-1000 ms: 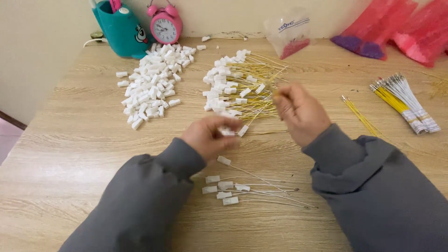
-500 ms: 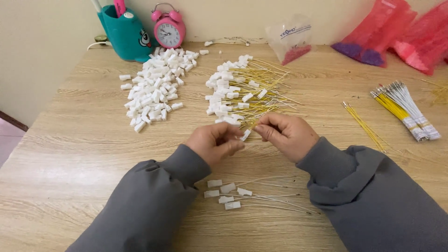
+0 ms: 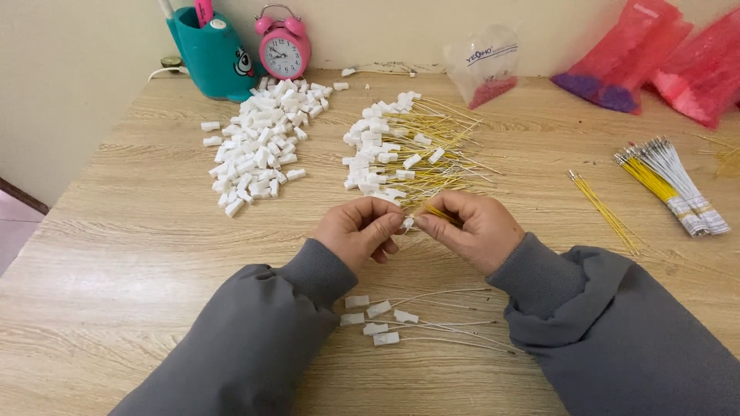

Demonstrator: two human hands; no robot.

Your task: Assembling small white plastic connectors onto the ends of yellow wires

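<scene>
Drawn together at table centre since a second ago — left hand (image 3: pixel 356 231) pinching a small white connector (image 3: pixel 408 223), right hand (image 3: pixel 472 227) closed on a yellow wire (image 3: pixel 438 213), tips meeting just in front of the yellow-wired pile (image 3: pixel 401 154). Looks like seating wire into housing. Calls next for a straight, steady push — finished white-wired pieces (image 3: pixel 385 320) lying near the sleeves

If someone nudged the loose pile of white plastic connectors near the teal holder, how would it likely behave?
The pile of white connectors would probably scatter rather than slide as one, since the pieces lie loose and several strays already sit apart. They look small and hollow, so likely very light. Their blocky shape suggests they would skid on the wooden table, not roll.
</scene>
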